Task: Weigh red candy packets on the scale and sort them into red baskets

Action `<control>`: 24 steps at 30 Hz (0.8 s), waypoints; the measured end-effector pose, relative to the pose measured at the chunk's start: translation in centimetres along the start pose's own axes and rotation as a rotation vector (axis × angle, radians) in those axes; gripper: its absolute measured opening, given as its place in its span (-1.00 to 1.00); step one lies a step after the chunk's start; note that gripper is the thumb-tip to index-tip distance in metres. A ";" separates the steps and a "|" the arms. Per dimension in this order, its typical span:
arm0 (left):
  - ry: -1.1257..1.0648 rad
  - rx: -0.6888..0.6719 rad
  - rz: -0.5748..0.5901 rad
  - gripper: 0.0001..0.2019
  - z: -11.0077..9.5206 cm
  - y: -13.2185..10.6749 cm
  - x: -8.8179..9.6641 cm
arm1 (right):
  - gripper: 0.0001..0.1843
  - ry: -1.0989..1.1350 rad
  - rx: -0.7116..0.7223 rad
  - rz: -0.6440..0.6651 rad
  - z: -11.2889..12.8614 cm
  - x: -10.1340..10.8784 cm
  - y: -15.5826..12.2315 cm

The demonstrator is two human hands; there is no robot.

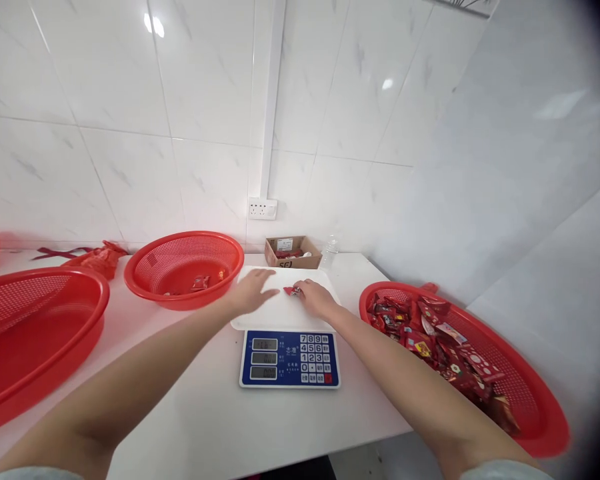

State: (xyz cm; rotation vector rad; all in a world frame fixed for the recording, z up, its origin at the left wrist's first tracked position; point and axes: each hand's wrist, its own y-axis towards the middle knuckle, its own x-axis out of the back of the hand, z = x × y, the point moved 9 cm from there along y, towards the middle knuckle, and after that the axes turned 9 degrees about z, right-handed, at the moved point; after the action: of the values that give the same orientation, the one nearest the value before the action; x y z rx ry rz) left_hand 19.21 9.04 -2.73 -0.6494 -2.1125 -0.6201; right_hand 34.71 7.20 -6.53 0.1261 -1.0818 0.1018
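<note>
A white tray (285,313) sits on top of a blue electronic scale (290,358) in the middle of the white table. My left hand (253,291) lies flat on the tray's left part, fingers stretched out, holding nothing. My right hand (314,297) rests on the tray's right part, its fingertips closed on a small red wrapped candy (292,291). The candy touches the tray surface.
A red basket (530,407) with several red-wrapped candies stands at the right. A red mesh basket (184,269) with a few candies is behind left, a large one (35,333) at the far left. A cardboard box (293,252), a bottle (330,252) and red bags (97,258) stand by the wall.
</note>
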 end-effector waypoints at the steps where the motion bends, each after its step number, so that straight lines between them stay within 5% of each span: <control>1: -0.009 -0.044 0.032 -0.56 -1.2 0.2 -1.4 | -0.76 0.010 0.012 -0.003 0.4 0.0 -0.1; 4: -0.028 -0.107 0.067 -0.62 -3.5 0.7 -4.0 | -0.77 0.064 0.060 -0.007 1.9 0.3 -1.2; 7: -0.030 -0.118 0.077 -0.77 -4.3 1.1 -4.5 | -0.76 0.135 0.082 -0.021 2.7 1.4 -3.0; 12: 0.042 0.004 -0.004 -0.77 -1.9 1.0 0.4 | -0.64 0.153 -0.022 -0.060 -0.5 5.4 -6.9; 16: 0.176 0.233 -0.172 -0.56 5.0 -0.3 7.2 | -0.59 -0.010 -0.204 -0.012 -6.6 8.8 -10.6; 18: 0.396 0.300 -0.152 -0.44 8.1 -0.6 9.1 | -0.58 -0.035 -0.271 0.057 -9.7 9.5 -12.4; 21: 0.547 0.272 -0.172 -0.35 9.6 -0.8 9.7 | -0.49 -0.055 -0.347 0.211 -12.9 8.5 -14.3; 24: 0.495 0.173 -0.149 -0.39 7.0 -0.4 7.1 | -0.42 -0.045 -0.386 0.355 -14.1 5.8 -15.0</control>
State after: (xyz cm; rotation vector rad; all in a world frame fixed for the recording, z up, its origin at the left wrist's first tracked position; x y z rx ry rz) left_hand 11.26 14.78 -0.84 -0.2116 -1.7302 -0.5992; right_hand 51.88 -5.34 -8.78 -0.4138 -1.1418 0.2070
